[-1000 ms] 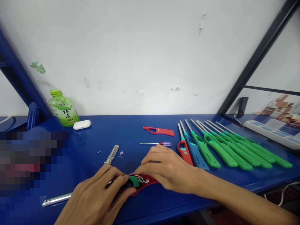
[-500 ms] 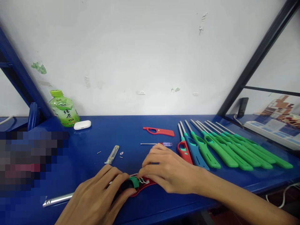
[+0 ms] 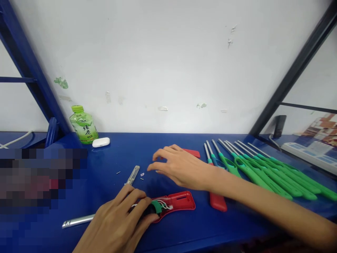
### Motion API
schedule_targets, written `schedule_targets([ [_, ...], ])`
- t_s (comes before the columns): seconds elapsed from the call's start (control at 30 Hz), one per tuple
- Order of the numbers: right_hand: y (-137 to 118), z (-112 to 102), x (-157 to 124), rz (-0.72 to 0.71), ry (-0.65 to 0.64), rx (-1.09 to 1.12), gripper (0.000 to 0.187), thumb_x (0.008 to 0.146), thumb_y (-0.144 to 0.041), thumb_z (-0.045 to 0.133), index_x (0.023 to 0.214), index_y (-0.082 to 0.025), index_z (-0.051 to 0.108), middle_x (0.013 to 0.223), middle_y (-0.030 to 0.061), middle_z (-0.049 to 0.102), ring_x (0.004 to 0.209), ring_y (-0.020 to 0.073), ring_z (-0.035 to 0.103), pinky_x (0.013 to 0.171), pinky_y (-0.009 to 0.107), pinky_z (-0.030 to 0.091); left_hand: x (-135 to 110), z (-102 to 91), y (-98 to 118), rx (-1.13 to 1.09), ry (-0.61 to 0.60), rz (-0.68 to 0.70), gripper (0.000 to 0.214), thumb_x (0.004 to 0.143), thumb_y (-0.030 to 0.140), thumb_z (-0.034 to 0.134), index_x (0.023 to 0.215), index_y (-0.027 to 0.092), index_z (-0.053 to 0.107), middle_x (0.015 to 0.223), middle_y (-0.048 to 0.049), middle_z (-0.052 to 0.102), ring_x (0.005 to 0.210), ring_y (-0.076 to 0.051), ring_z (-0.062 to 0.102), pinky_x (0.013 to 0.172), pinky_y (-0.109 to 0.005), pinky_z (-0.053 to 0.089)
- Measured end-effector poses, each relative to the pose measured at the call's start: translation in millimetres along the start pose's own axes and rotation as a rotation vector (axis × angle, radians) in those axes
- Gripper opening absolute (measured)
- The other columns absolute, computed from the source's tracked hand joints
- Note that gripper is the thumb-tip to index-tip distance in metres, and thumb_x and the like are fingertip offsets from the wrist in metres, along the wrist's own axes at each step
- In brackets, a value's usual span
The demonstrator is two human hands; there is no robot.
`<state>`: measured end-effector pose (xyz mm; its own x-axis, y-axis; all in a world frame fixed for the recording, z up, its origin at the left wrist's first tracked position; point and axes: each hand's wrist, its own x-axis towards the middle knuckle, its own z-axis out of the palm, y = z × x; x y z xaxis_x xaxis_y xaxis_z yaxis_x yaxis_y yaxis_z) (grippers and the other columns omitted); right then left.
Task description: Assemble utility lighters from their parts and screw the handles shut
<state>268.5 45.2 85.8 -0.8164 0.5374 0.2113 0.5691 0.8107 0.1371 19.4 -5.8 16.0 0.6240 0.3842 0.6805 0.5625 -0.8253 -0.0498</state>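
My left hand (image 3: pixel 121 216) is closed around an opened red gas lighter (image 3: pixel 181 202) with a long metal tube (image 3: pixel 79 220). Its handle shell lies open to the right of my fingers, showing a green part (image 3: pixel 158 206) and white wires (image 3: pixel 165 205). Over the table, up and to the right, my right hand (image 3: pixel 181 168) has its fingers apart and holds nothing visible. Its fingertips point toward a small white piece (image 3: pixel 142 174) and a tiny screw (image 3: pixel 141 179). A clear plastic fuel tank (image 3: pixel 133 174) lies just beyond my left hand.
Several long green lighters (image 3: pixel 265 172) lie side by side on the right, near a red one (image 3: pixel 218 202). Behind my right hand, a loose red shell half (image 3: pixel 192 153) shows partly. A green tea bottle (image 3: pixel 84 124) and white earbud case (image 3: pixel 101 142) stand at the back left.
My right hand has let go of the lighter and moved up and away, uncovering the red handle shell. It now hides the screwdriver. My left hand keeps its hold; the view has shifted slightly.
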Motion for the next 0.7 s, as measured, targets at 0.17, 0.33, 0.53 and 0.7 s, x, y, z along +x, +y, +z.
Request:
schedule_targets([
  [0.17,3.5,-4.6,54.0,-0.181,-0.159,-0.147,0.05,0.104,-0.001,0.064,0.148,-0.025,0.066,0.145,0.0135,0.062,0.117,0.0254,0.062,0.094,0.038,0.048,-0.3,-0.4,-0.3,0.04,0.079,-0.004,0.036,0.121,0.045,0.047,0.105,0.025,0.073,0.097,0.0003,0.08,0.089,-0.02,0.073,0.073,-0.031,0.057],
  [0.33,-1.6,5.1,89.7,-0.25,-0.225,-0.189,0.03,0.114,-0.009,0.057,0.137,-0.023,0.071,0.137,0.013,0.068,0.112,0.0247,0.066,0.086,0.037,0.049,-3.0,-5.3,-3.6,0.055,0.122,-0.077,0.024,0.118,0.022,0.05,0.107,0.025,0.071,0.097,0.0007,0.077,0.091,-0.02,0.066,0.08,-0.03,0.053],
  [0.53,-0.7,1.5,101.2,-0.234,-0.265,-0.187,0.021,0.11,-0.001,0.059,0.124,-0.013,0.071,0.135,0.0141,0.073,0.113,0.0246,0.068,0.086,0.039,0.049,-14.3,-13.6,-15.9,0.093,0.219,-0.249,0.015,0.116,0.024,0.053,0.114,0.026,0.067,0.103,0.0001,0.075,0.098,-0.02,0.066,0.091,-0.03,0.048],
  [0.7,16.5,-12.9,73.9,-0.109,-0.232,-0.097,0.016,0.117,-0.019,0.059,0.131,-0.011,0.063,0.119,0.0111,0.08,0.095,0.0225,0.069,0.076,0.038,0.044,-23.6,-21.3,-41.9,0.224,0.161,-0.441,0.026,0.117,0.043,0.046,0.119,0.029,0.068,0.105,-0.0008,0.076,0.1,-0.024,0.068,0.087,-0.036,0.046],
])
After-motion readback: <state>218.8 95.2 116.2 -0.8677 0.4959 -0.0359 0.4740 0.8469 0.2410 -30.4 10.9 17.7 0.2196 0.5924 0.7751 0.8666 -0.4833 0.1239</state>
